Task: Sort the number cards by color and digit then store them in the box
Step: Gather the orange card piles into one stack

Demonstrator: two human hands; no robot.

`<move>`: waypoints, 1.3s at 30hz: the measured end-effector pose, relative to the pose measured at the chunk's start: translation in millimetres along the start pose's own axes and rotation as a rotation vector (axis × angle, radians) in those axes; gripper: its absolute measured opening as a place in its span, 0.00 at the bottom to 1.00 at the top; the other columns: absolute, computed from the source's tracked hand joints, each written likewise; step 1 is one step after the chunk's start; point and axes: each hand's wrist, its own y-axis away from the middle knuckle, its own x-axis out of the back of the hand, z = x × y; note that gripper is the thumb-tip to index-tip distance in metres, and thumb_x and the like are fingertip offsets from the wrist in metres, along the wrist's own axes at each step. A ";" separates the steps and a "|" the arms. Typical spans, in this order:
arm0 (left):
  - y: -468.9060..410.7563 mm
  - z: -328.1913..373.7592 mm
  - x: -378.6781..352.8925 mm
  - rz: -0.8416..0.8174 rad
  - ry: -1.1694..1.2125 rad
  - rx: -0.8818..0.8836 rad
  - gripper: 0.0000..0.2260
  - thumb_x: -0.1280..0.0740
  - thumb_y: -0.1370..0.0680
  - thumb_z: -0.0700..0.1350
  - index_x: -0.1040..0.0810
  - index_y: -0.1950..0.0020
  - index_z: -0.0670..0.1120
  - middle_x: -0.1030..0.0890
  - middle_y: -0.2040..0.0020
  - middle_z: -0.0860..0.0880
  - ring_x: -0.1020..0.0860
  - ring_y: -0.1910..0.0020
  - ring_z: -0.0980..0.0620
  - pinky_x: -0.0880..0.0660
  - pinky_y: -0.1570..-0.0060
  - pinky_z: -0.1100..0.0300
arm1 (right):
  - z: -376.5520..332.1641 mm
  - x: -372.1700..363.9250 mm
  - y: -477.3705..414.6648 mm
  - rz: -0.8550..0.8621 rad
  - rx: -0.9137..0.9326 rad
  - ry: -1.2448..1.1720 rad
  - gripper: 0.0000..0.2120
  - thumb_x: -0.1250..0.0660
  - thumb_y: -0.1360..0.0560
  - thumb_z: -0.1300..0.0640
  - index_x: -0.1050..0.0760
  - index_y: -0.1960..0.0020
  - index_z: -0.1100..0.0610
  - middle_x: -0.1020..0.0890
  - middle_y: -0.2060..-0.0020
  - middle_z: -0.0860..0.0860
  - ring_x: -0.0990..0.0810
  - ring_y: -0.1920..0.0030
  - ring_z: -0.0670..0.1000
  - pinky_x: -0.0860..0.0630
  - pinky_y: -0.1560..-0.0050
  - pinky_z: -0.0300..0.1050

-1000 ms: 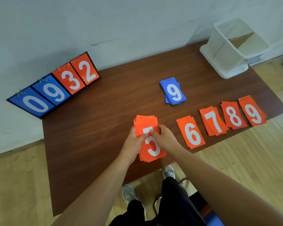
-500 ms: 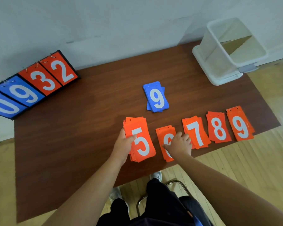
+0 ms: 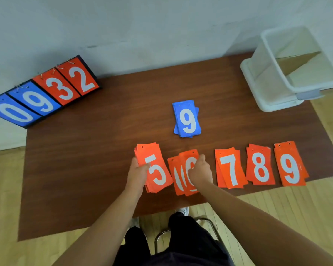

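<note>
My left hand (image 3: 137, 174) grips a thick stack of orange cards (image 3: 154, 167) with a 5 on top, near the table's front edge. My right hand (image 3: 200, 172) rests fingers-down on the orange 6 pile (image 3: 181, 175), which is fanned into two or three cards. Further right lie orange piles topped 7 (image 3: 230, 168), 8 (image 3: 260, 167) and 9 (image 3: 290, 165). A blue pile topped 9 (image 3: 186, 120) lies behind them at mid-table. The white translucent box (image 3: 273, 89) stands at the back right corner.
A flip scoreboard (image 3: 44, 93) showing 0 9 3 2 leans against the wall at the back left. The brown table (image 3: 85, 150) ends just in front of the orange piles. A metal chair frame (image 3: 204, 221) and my legs are below the edge.
My right hand left the stack in my left hand and went right onto the 6 pile, now fanned. The view has shifted, so everything sits differently in frame.
</note>
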 end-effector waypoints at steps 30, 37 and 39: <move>-14.8 -14.0 37.8 0.103 -0.034 0.005 0.19 0.33 0.19 0.46 0.31 0.29 0.51 0.22 0.36 0.46 0.22 0.39 0.43 0.23 0.40 0.42 | -26.5 -34.5 11.5 0.064 0.024 0.138 0.17 0.36 0.24 0.62 0.36 0.37 0.58 0.22 0.43 0.57 0.26 0.40 0.60 0.28 0.40 0.54; -17.2 -13.2 45.8 0.049 -0.033 -0.015 0.19 0.34 0.19 0.46 0.32 0.29 0.52 0.23 0.35 0.47 0.22 0.38 0.44 0.23 0.40 0.43 | -23.1 2.7 1.3 -0.100 -0.124 -0.485 0.20 0.32 0.24 0.59 0.30 0.33 0.58 0.22 0.40 0.55 0.22 0.42 0.57 0.23 0.43 0.52; -16.3 -9.3 41.8 0.016 -0.045 -0.026 0.20 0.34 0.19 0.47 0.33 0.28 0.52 0.23 0.35 0.47 0.22 0.38 0.44 0.23 0.40 0.43 | -26.4 13.2 -0.2 -0.202 -0.154 -0.711 0.19 0.30 0.25 0.60 0.27 0.35 0.55 0.19 0.42 0.53 0.20 0.45 0.55 0.22 0.43 0.55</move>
